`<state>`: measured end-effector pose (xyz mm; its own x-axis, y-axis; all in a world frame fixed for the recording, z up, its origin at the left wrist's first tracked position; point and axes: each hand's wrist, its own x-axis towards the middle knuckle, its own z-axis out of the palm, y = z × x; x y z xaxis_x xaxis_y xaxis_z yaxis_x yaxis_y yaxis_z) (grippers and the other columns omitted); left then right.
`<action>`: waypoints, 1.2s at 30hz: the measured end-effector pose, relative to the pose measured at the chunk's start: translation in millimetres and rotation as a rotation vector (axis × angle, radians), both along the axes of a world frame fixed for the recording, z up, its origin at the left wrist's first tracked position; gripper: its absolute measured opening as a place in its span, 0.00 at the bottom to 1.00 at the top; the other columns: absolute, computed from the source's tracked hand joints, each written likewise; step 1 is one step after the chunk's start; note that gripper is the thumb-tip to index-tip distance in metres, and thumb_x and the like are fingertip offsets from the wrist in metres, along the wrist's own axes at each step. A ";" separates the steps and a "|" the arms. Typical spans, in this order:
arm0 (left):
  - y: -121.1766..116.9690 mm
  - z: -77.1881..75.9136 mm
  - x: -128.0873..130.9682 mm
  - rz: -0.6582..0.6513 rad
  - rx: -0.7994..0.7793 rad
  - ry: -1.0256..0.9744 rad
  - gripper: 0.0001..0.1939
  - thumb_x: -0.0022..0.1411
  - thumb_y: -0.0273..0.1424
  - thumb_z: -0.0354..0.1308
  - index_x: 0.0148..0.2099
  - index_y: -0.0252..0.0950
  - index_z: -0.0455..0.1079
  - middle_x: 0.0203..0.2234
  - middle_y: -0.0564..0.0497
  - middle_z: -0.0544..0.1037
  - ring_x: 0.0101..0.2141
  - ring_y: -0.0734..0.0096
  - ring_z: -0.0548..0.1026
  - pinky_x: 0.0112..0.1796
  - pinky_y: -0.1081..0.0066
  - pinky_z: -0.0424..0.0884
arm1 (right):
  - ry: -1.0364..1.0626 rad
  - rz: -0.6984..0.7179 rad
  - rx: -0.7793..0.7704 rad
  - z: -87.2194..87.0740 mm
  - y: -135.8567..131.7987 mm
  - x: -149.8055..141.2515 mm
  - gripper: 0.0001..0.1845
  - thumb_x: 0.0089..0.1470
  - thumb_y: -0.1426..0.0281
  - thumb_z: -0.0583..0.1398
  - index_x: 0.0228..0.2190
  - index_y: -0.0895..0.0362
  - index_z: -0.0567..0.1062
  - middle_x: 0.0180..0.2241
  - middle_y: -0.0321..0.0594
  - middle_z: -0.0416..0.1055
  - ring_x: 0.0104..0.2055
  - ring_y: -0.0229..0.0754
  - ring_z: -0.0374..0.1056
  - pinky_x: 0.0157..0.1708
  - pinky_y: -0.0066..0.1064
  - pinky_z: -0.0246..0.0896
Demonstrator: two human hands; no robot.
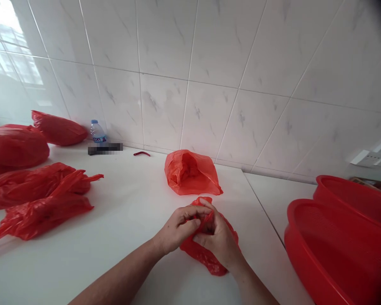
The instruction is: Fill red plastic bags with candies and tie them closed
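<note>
Close in front of me, a crumpled red plastic bag (209, 258) lies on the white table (123, 228) under both hands. My left hand (183, 224) pinches its gathered plastic between thumb and fingers. From the right, my right hand (218, 238) has its fingers closed on the same bag, next to the left one. What is inside the bag cannot be made out. Just beyond my hands, a second red plastic bag (206, 169) rests with its mouth gaping toward me.
Several filled red bags (47, 216) lie at the left. A water bottle (97, 132), a blurred dark object (105, 148) and a small dark-red curved piece (142, 153) sit near the tiled wall (165, 101). Large red plastic baskets (305, 237) stand at the right.
</note>
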<state>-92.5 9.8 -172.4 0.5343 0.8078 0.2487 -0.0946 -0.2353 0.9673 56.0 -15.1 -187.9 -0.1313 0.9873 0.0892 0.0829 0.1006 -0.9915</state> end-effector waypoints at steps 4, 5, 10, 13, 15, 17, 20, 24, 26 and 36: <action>3.1 -11.9 6.2 0.096 0.025 0.058 0.17 0.55 0.22 0.50 0.44 0.41 0.73 0.37 0.51 0.77 0.37 0.67 0.74 0.39 0.68 0.70 | 0.131 0.069 -0.074 0.6 3.2 0.6 0.36 0.40 0.70 0.65 0.52 0.46 0.63 0.40 0.34 0.72 0.40 0.41 0.69 0.39 0.33 0.66; 4.4 -16.3 8.5 0.131 0.037 0.055 0.16 0.55 0.22 0.51 0.43 0.41 0.73 0.36 0.51 0.77 0.36 0.69 0.73 0.38 0.69 0.70 | 0.126 0.078 -0.077 -0.3 4.3 0.4 0.31 0.40 0.70 0.64 0.48 0.47 0.66 0.35 0.32 0.72 0.35 0.39 0.69 0.34 0.31 0.65; 8.2 -28.5 13.4 0.373 0.185 0.139 0.08 0.54 0.24 0.55 0.36 0.38 0.72 0.29 0.51 0.73 0.30 0.72 0.71 0.32 0.72 0.69 | 0.014 0.086 -0.084 -9.5 10.8 1.6 0.08 0.46 0.62 0.62 0.27 0.53 0.71 0.17 0.27 0.59 0.18 0.32 0.54 0.20 0.25 0.52; 7.7 -26.8 11.0 0.478 0.316 0.185 0.08 0.56 0.24 0.53 0.37 0.38 0.70 0.30 0.51 0.73 0.30 0.73 0.70 0.33 0.71 0.70 | 0.022 -0.019 -0.100 -15.0 14.4 6.9 0.16 0.50 0.54 0.59 0.25 0.54 0.70 0.15 0.27 0.55 0.17 0.32 0.51 0.19 0.25 0.48; 6.7 -25.4 9.3 0.452 0.462 0.215 0.10 0.57 0.25 0.54 0.41 0.39 0.70 0.31 0.50 0.72 0.33 0.71 0.71 0.36 0.69 0.70 | 0.077 -0.063 -0.108 -17.5 16.0 10.7 0.19 0.52 0.51 0.57 0.25 0.54 0.70 0.14 0.27 0.52 0.17 0.32 0.48 0.18 0.25 0.44; 5.9 -25.8 8.8 0.378 0.597 0.240 0.12 0.55 0.26 0.58 0.43 0.40 0.71 0.34 0.49 0.72 0.36 0.68 0.71 0.39 0.67 0.70 | 0.150 -0.074 -0.132 -19.5 16.8 13.2 0.20 0.52 0.50 0.56 0.24 0.54 0.69 0.15 0.27 0.51 0.17 0.32 0.46 0.17 0.25 0.41; 5.9 -28.8 10.1 0.321 0.689 0.269 0.17 0.54 0.27 0.61 0.47 0.40 0.70 0.38 0.47 0.72 0.39 0.66 0.71 0.41 0.65 0.70 | 0.216 -0.099 -0.173 -22.3 16.4 13.5 0.22 0.51 0.49 0.57 0.21 0.54 0.65 0.15 0.28 0.52 0.16 0.32 0.45 0.17 0.26 0.39; 6.6 -28.9 11.4 0.279 0.797 0.342 0.12 0.59 0.29 0.56 0.46 0.40 0.71 0.37 0.48 0.74 0.37 0.66 0.71 0.41 0.64 0.69 | 0.206 -0.077 -0.175 -23.8 14.3 11.6 0.25 0.53 0.48 0.52 0.18 0.54 0.62 0.13 0.28 0.50 0.15 0.33 0.44 0.16 0.27 0.38; 6.3 -26.5 11.8 0.249 0.851 0.384 0.11 0.60 0.31 0.56 0.45 0.40 0.72 0.36 0.48 0.75 0.36 0.66 0.71 0.40 0.64 0.69 | 0.187 -0.090 -0.183 -22.9 13.2 11.1 0.25 0.53 0.48 0.52 0.18 0.54 0.62 0.13 0.28 0.50 0.15 0.33 0.44 0.16 0.27 0.37; 9.4 -26.2 12.6 0.185 0.937 0.478 0.08 0.62 0.28 0.53 0.39 0.37 0.73 0.34 0.49 0.75 0.34 0.70 0.72 0.38 0.68 0.70 | 0.159 -0.088 -0.178 -11.8 10.2 9.9 0.24 0.55 0.51 0.53 0.19 0.55 0.62 0.14 0.28 0.49 0.16 0.31 0.44 0.16 0.26 0.38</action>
<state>-79.8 19.2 -198.6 0.6295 0.4812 0.6100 0.3597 -0.8764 0.3202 66.0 -4.9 -199.7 -0.0421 0.9963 -0.0748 -0.0745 -0.0778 -0.9942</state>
